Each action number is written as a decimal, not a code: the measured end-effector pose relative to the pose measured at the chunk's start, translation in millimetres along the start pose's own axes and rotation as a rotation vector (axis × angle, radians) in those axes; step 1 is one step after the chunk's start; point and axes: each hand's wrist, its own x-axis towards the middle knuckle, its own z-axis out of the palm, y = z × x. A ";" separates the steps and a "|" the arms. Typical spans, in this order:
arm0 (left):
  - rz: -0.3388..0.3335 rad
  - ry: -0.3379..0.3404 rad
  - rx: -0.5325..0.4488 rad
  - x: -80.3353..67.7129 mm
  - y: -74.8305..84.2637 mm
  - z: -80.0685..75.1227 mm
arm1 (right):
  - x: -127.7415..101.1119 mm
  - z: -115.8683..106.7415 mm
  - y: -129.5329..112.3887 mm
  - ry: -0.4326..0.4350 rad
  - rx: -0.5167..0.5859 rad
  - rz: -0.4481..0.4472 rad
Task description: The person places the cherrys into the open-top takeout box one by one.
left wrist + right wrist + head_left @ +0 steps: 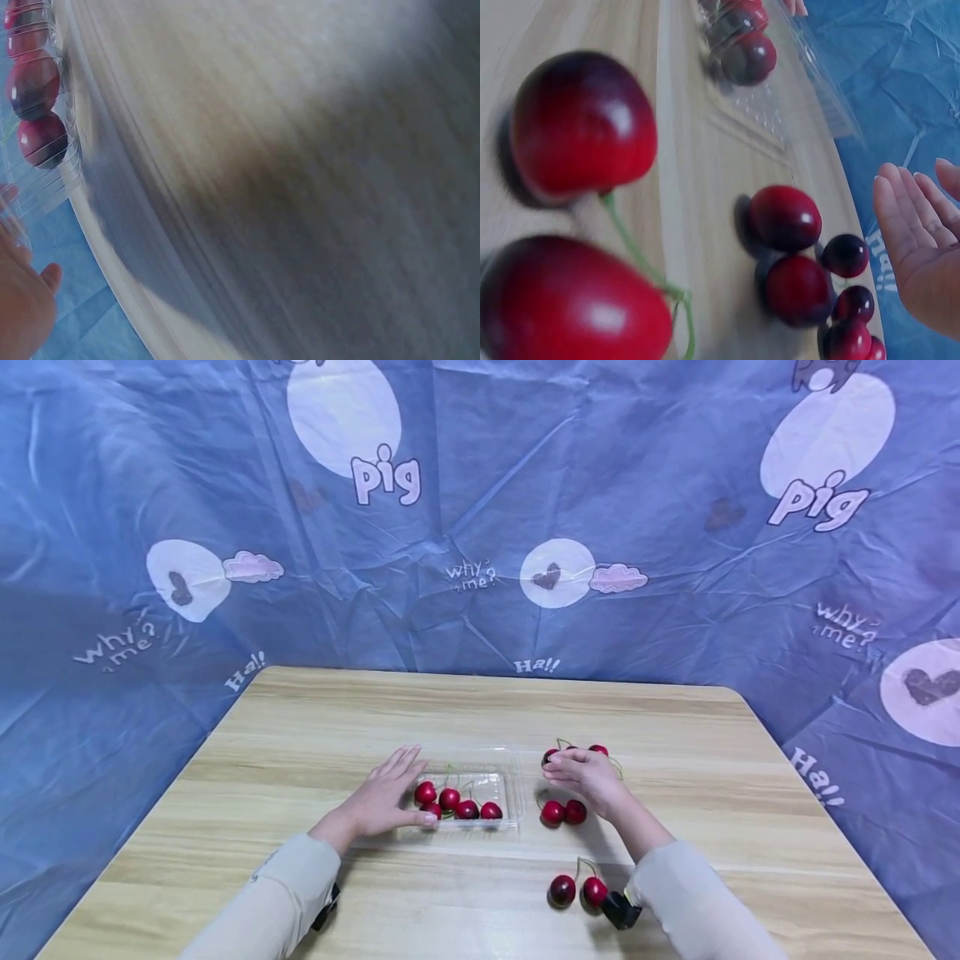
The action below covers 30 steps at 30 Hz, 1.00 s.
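My left hand (386, 797) rests at the left end of a clear plastic container (512, 785), fingers spread and straight, thumb along the front rim. Several red cherries with green stems lie inside, among them a dark red cherry (467, 810). My right hand (592, 779) is raised over the table right of the container, fingers extended; the right wrist view shows its palm (930, 277) with nothing in it. Below and behind it lie more cherries: a front pair (784, 217) and a group farther back (597, 749), partly hidden by the hand.
Nearest me on the right lies a stemmed pair of cherries (562, 891), close to the black wrist camera (621, 910). The wooden table (300, 710) ends at a blue printed cloth (480, 610) hanging behind it and at the sides.
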 end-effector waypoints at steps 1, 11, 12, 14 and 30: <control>0.002 0.002 -0.003 -0.2 0.1 -0.1 | -1.8 -2.1 0.1 -0.004 -0.001 0.000; 0.010 0.007 -0.007 0.5 -0.2 -0.1 | -17.9 -20.7 2.6 -0.014 -0.019 -0.003; 0.014 0.009 -0.006 0.6 -0.7 0.1 | -19.4 -22.4 3.3 -0.015 -0.022 -0.003; 0.016 0.008 -0.005 0.7 -1.1 0.4 | -22.8 -25.7 4.3 -0.016 -0.025 0.000; 0.023 0.011 -0.005 1.8 -1.6 1.4 | -45.9 -53.0 1.2 -0.015 -0.015 0.030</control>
